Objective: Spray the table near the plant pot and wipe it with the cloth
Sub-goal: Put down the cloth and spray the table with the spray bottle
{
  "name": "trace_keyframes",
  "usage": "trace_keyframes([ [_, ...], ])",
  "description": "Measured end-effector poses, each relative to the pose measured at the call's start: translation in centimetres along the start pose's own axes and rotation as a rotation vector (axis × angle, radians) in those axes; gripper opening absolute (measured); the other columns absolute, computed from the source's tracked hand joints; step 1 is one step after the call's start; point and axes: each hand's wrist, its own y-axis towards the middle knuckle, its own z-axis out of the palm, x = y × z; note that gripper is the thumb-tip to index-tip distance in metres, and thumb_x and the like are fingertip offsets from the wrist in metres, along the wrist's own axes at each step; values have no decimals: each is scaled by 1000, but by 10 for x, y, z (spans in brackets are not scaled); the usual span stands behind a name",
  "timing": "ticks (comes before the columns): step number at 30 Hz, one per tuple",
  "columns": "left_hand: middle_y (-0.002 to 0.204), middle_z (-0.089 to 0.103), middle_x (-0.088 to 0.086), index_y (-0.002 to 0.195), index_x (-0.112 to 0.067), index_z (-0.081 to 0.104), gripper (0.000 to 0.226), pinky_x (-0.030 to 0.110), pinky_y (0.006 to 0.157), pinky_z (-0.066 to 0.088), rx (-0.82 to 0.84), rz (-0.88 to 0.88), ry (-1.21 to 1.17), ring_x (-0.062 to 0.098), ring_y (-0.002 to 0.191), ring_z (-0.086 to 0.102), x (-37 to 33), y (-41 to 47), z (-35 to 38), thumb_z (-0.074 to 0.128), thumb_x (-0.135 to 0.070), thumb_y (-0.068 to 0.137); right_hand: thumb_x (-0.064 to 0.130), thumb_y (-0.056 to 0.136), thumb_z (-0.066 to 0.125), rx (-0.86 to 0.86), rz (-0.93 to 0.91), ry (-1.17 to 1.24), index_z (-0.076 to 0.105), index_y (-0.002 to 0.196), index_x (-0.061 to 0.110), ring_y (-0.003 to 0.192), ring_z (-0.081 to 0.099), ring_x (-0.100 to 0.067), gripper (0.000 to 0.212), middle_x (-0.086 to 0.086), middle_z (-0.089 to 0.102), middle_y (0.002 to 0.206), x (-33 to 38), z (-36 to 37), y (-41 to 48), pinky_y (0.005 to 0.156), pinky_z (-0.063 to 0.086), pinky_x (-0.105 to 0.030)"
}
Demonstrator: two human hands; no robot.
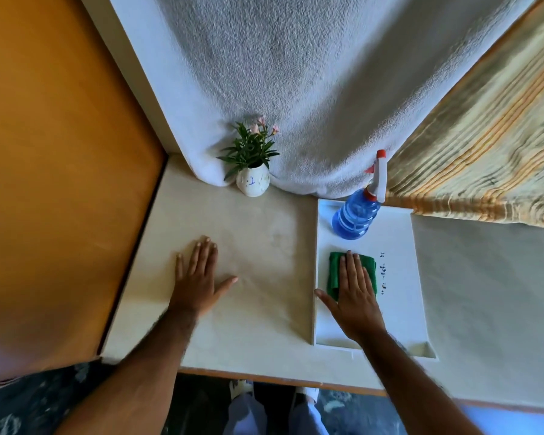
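A small white plant pot [252, 183] with green leaves and pink flowers stands at the back of the pale table [258, 240]. To its right, a blue spray bottle [356, 216] with a white and red nozzle stands at the far end of a white tray [399, 246]. A folded green cloth [335, 271] lies in the tray. My right hand [354, 290] rests flat on the cloth, fingers spread. My left hand [198, 277] lies flat on the bare table in front of the pot, holding nothing.
A white textured blanket [296, 89] hangs behind the pot and bottle. A striped yellow fabric [484, 152] hangs at the right. An orange-brown panel [60, 167] borders the table's left edge. My legs and shoes [274, 403] show below the front edge.
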Motion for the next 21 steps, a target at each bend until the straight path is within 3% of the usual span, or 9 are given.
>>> trace_keyframes([
  [3, 163, 49, 21, 155, -3, 50, 103, 72, 118, 38, -74, 20, 82, 40, 148, 51, 6, 1, 12, 18, -81, 97, 74, 92, 31, 22, 28, 138, 10, 164, 4, 160, -3, -25, 103, -11, 0, 173, 2, -4, 3, 131, 6, -44],
  [5, 166, 46, 18, 157, -5, 48, 95, 70, 121, 37, -121, 27, 94, 36, 151, 49, 9, -1, 21, 35, -75, 94, 75, 89, 33, -14, 117, 353, 24, 163, 6, 159, 13, -24, 101, -11, 13, 174, 5, -20, 11, 129, 18, -45],
  [7, 169, 42, 15, 160, -8, 44, 93, 67, 124, 32, -178, 32, 92, 33, 153, 46, 13, -1, 28, 41, -73, 93, 67, 91, 49, -196, 214, 548, 40, 152, 5, 149, 37, -29, 87, -15, 37, 162, 5, -41, 28, 121, 34, -42],
  [10, 171, 40, 14, 162, -10, 40, 91, 66, 126, 29, -256, 61, 91, 31, 155, 44, 18, 1, 36, 45, -72, 95, 47, 90, 76, -464, 336, 733, 43, 145, 4, 137, 47, -30, 77, -16, 49, 146, 1, -74, 68, 112, 32, -23],
  [11, 171, 40, 14, 162, -10, 39, 91, 66, 127, 28, -279, 69, 95, 31, 155, 43, 19, 1, 39, 46, -72, 95, 44, 87, 81, -496, 348, 791, 41, 147, 5, 138, 46, -28, 81, -15, 49, 148, 0, -85, 83, 114, 33, -25],
  [13, 171, 39, 14, 163, -10, 38, 92, 66, 128, 28, -318, 75, 104, 30, 156, 43, 20, 1, 44, 47, -72, 96, 37, 81, 89, -528, 289, 857, 43, 148, 8, 135, 52, -28, 86, -15, 54, 145, -4, -105, 112, 116, 41, -41],
  [14, 172, 38, 13, 163, -10, 37, 93, 66, 128, 28, -324, 75, 105, 30, 156, 42, 21, 1, 45, 47, -72, 95, 33, 79, 91, -526, 226, 867, 46, 146, 14, 127, 57, -28, 83, -15, 58, 139, -5, -113, 124, 110, 47, -44],
  [18, 173, 36, 12, 165, -12, 33, 95, 65, 129, 27, -316, 63, 112, 29, 158, 38, 22, 1, 46, 42, -76, 96, 21, 78, 90, -442, 163, 968, 57, 127, 55, 93, 69, -6, 69, 1, 74, 105, -3, -126, 151, 87, 57, -30],
  [21, 172, 38, 12, 164, -11, 35, 94, 66, 127, 30, -335, 63, 121, 28, 158, 38, 22, -1, 47, 41, -77, 97, 19, 80, 77, -471, 227, 981, 67, 107, 53, 77, 76, -17, 45, -2, 74, 80, -5, -121, 158, 83, 64, -37],
])
